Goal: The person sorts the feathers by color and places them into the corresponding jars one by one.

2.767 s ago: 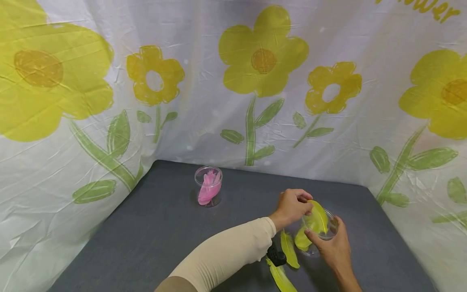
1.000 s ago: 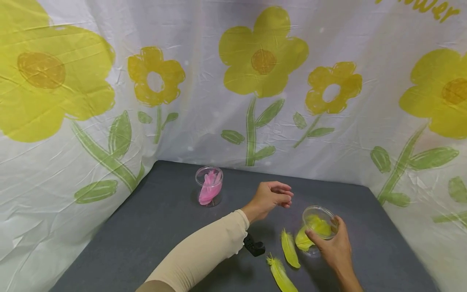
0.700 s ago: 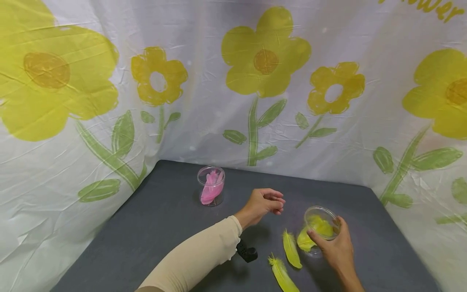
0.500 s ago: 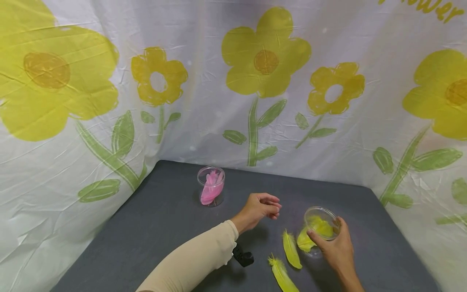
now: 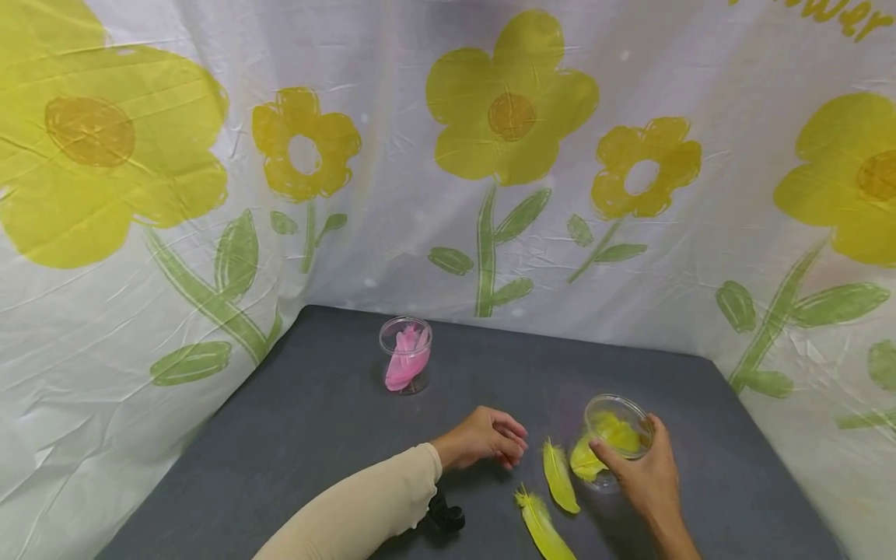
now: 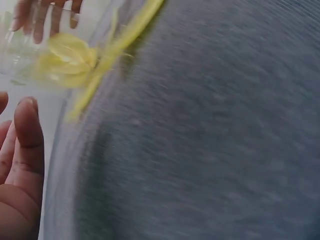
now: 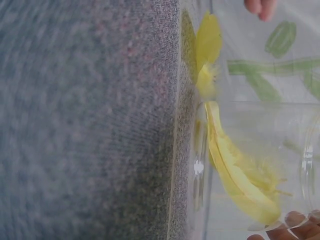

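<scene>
On the right of the table, my right hand [image 5: 642, 467] grips a clear plastic cup [image 5: 616, 400] near its rim, thumb in front. Yellow feathers [image 7: 240, 182] lie inside the cup, which stands on the table in the right wrist view. Two loose yellow feathers lie left of the cup: an upper feather [image 5: 558, 476] beside it and a lower feather [image 5: 540, 525] nearer the front. My left hand [image 5: 483, 439], fingers loosely bent and holding nothing, hovers just left of the upper feather. In the left wrist view its thumb [image 6: 29, 125] and fingers are apart.
Another clear cup [image 5: 406, 323] with pink feathers [image 5: 407, 362] stands at the back left of the dark grey table [image 5: 322, 435]. Behind and at the sides hangs a white cloth [image 5: 392, 233] printed with yellow flowers. A black wrist device [image 5: 445, 515] sits under the left sleeve.
My left hand let a yellow feather go into the cup, then drew back left and came down toward the loose feathers. The right hand keeps holding the cup in place.
</scene>
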The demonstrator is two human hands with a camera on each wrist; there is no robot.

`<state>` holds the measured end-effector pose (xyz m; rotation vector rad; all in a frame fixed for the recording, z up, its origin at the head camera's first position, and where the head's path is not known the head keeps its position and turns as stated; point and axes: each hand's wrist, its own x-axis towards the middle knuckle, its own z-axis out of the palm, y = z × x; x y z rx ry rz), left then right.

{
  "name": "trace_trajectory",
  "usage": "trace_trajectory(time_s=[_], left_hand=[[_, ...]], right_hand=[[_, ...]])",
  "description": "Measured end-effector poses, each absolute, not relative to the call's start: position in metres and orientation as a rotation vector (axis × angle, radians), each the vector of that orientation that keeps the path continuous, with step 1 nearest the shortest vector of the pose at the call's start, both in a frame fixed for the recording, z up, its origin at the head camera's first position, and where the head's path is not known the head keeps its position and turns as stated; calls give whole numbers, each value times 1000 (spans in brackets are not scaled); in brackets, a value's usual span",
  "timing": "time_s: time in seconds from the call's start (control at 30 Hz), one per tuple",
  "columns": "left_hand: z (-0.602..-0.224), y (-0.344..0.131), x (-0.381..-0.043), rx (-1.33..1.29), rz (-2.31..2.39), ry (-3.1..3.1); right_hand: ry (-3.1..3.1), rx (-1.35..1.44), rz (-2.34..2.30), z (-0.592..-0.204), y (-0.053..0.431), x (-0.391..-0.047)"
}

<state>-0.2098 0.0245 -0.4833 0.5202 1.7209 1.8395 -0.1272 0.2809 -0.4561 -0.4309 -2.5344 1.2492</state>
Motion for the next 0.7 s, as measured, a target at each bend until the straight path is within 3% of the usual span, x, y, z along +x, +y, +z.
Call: trace_trajectory(time_s=[0.7], left_hand=[[-498, 28, -191, 508, 1684, 1668]], right_hand=[[-2537, -440, 1260, -456, 280, -127]])
